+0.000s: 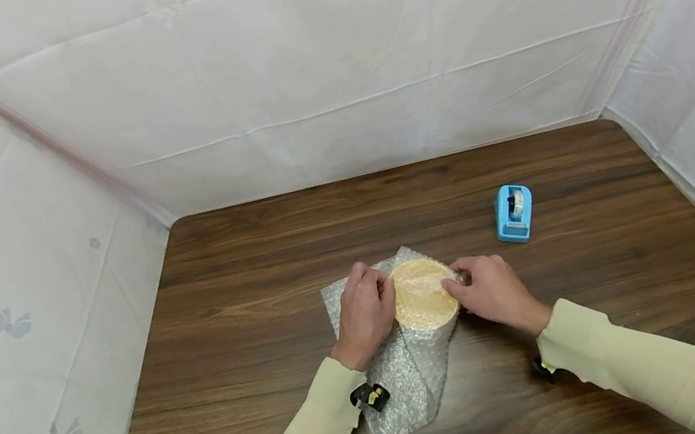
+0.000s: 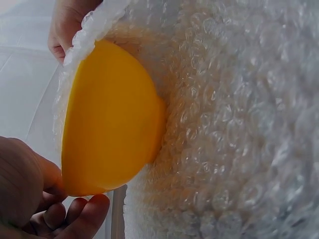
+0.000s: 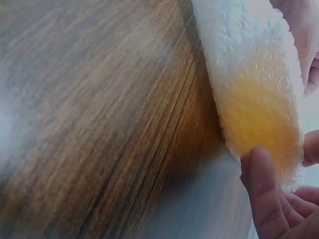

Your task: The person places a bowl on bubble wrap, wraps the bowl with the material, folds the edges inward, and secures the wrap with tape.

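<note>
A yellow bowl (image 2: pixel 112 119) sits on a sheet of bubble wrap (image 1: pixel 394 383), with part of the sheet folded over its top and its right side. In the left wrist view the bowl's left side is bare. My left hand (image 1: pixel 364 311) holds the bowl's rim at the left, thumb and fingers on either side of the edge. At the opposite edge my right hand (image 1: pixel 493 292) pinches the folded bubble wrap against the bowl. Through the plastic, the right wrist view shows the bowl as a blurred yellow patch.
A light blue tape dispenser (image 1: pixel 514 213) with a roll of clear tape stands at the back right of the dark wooden table (image 1: pixel 244 266). Pale cloth walls (image 1: pixel 333 95) enclose the back and both sides.
</note>
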